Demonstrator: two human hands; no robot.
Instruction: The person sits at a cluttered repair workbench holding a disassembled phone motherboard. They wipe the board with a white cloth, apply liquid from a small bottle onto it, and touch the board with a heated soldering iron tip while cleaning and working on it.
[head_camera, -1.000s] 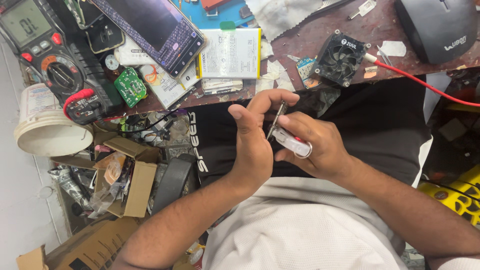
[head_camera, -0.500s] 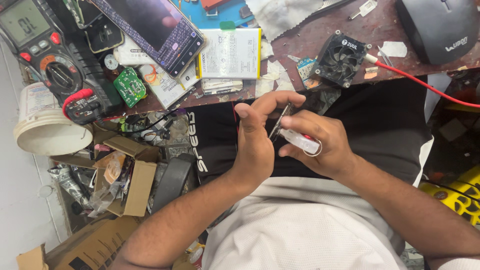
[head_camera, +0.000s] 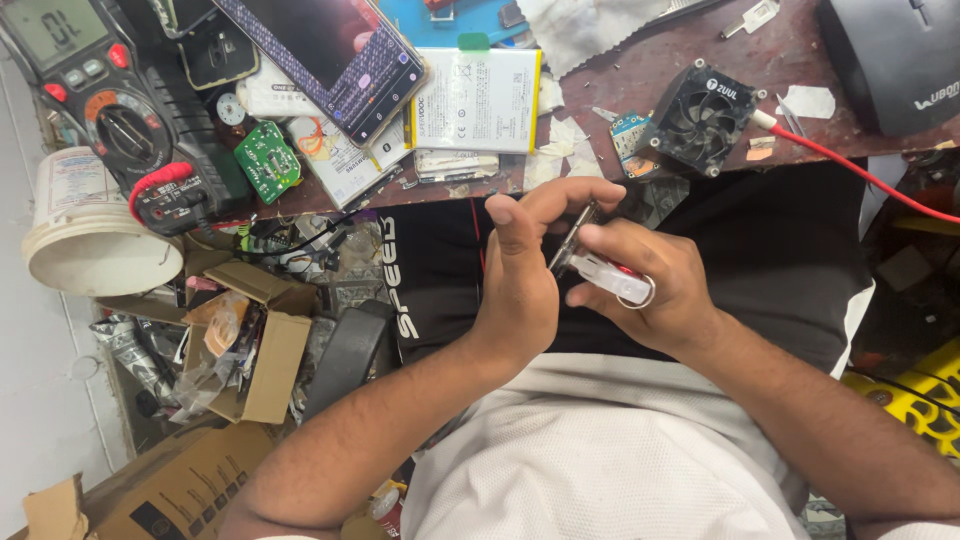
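Head view, over the lap, just below the near edge of the table (head_camera: 640, 110). Left hand (head_camera: 520, 280) upright, fingers curled, thumb and forefinger pinching the top of a thin metal blade (head_camera: 570, 238). Right hand (head_camera: 655, 285) closed around a small white tool body (head_camera: 612, 278) with a red accent and a ring at its end. Compared with a second ago: blade tilted further out from the white body, left thumb raised higher, both hands otherwise in the same spot. By the look of it, a folding piece coming open, grip firm on both ends. On the table: black fan (head_camera: 702, 118) near the edge, white battery pack (head_camera: 478, 100), phone (head_camera: 325, 50), green circuit board (head_camera: 267, 160), multimeter (head_camera: 100, 100) toward the left corner.
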